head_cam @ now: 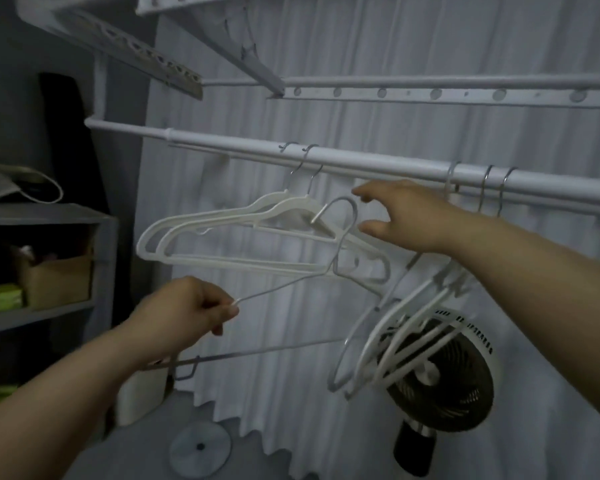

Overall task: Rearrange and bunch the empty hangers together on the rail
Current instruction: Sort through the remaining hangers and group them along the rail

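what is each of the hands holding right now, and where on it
The left hand pinches the thin grey wire hanger on its sloping arm, near the left end. The right hand is open, holding nothing.

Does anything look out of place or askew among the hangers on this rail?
Yes. The thin grey wire hanger is off the white metal rail. It is tilted and pinched at one end by the left hand. The right hand reaches open toward its hook. The white plastic hangers at right hang steeply slanted.

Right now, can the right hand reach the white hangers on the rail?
Probably yes: the right hand is open beside the white hangers; only the wire hanger, pinched by the left hand, crosses between.
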The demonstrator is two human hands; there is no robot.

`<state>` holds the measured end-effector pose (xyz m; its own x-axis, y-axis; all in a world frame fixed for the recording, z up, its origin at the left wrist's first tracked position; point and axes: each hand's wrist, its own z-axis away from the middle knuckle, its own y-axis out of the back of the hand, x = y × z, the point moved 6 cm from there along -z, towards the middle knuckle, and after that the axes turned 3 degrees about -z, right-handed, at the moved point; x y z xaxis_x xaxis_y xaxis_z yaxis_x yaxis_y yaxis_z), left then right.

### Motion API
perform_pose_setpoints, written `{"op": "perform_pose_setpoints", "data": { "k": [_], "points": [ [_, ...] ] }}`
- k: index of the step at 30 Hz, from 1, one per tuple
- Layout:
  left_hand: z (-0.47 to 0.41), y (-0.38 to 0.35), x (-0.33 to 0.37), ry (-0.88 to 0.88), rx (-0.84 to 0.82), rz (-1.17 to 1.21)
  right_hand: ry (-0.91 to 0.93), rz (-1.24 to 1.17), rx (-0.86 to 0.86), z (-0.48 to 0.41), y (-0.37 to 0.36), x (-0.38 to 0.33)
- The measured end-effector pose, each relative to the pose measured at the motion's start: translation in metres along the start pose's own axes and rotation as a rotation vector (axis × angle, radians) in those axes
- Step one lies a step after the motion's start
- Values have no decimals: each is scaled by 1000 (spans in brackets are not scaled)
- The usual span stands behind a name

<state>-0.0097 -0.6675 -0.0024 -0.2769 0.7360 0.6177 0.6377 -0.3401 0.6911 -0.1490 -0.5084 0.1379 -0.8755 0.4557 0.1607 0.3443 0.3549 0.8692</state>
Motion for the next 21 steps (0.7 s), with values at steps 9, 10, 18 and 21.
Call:
{"op": "perform_pose_setpoints", "data": {
  "k": [9,10,18,21],
  "points": [
    [49,73,-37,-43,-44,53,36,-676,-80,-3,16,-83],
    [52,82,-43,-31,-26,72,29,-742,-85,-5,16,-94],
    [75,120,-78,29,248,-82,-126,-1085,-110,2,5,-149],
    [82,128,-76,-55,396,-304,-211,-1139,-108,12,2,-159]
  ]
}}
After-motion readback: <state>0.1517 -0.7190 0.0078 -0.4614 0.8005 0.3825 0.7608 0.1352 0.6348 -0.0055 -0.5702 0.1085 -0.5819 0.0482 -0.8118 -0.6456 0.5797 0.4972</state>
